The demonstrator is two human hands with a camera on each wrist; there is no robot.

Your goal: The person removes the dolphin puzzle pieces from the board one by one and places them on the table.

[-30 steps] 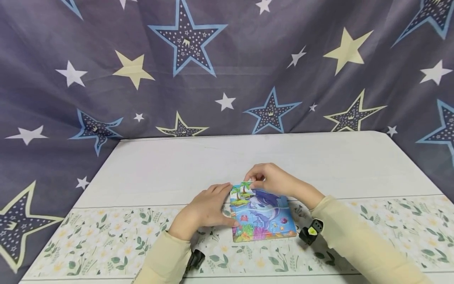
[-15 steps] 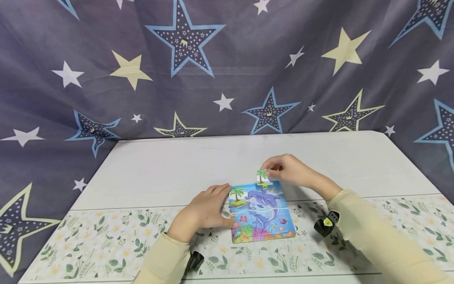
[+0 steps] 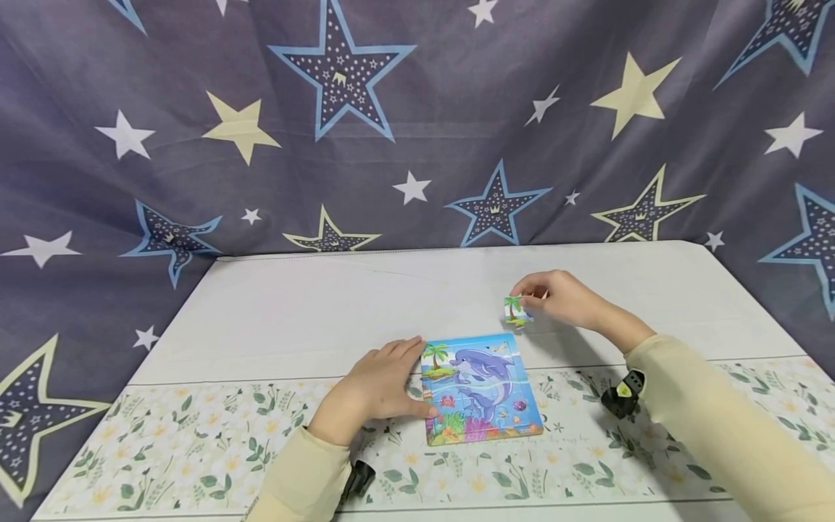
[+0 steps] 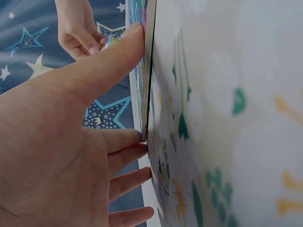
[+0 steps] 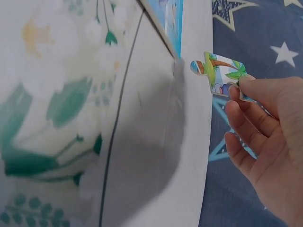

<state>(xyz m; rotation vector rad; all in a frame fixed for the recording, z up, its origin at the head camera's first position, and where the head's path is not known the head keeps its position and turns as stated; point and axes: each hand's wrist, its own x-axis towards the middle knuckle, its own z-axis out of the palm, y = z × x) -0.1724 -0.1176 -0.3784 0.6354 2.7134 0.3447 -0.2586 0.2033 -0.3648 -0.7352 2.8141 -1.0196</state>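
A square jigsaw puzzle (image 3: 484,391) with dolphins, coral and a palm tree lies flat on the table. At its left side rests my left hand (image 3: 381,384); its thumb lies on the puzzle's border and the fingertips touch the left edge, as the left wrist view also shows. Beyond the puzzle's far right corner, my right hand (image 3: 564,299) pinches a puzzle piece (image 3: 515,310) between thumb and fingers, above the white part of the table. This piece (image 5: 222,73) bears a palm tree, an island and a rounded tab, and the right wrist view shows it apart from the puzzle.
The table (image 3: 326,312) is white at the back, with a floral strip (image 3: 215,442) across the front. A dark star-patterned curtain (image 3: 430,123) hangs behind and at both sides. Black wrist cameras sit on both sleeves (image 3: 293,471).
The right hand has carried the palm-tree puzzle piece from over the puzzle's upper left to the right and away, past its far edge. My left hand has stayed in place.
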